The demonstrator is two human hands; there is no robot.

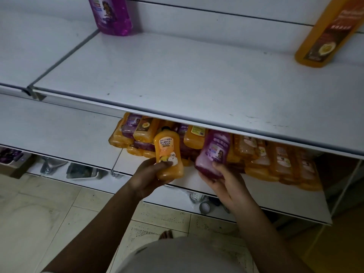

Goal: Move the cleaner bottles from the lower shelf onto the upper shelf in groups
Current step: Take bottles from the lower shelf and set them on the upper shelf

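Note:
My left hand [147, 176] grips an orange cleaner bottle [168, 152] by its base, cap pointing up and away, just in front of the lower shelf [256, 196]. My right hand [226, 180] holds a purple cleaner bottle [214, 152] from below, its top under the upper shelf's front edge. Several orange and purple bottles [275, 162] lie piled on the lower shelf behind both hands. On the upper shelf [177, 75] a purple bottle [111, 14] stands at the back left and an orange bottle [332, 30] at the back right.
The upper shelf's front lip [177, 117] overhangs the pile. A neighbouring white shelf [49, 125] lies to the left. Below it sit metal trays [82, 171] and small items. Tiled floor [49, 213] spreads beneath, with a bare foot [166, 234] visible.

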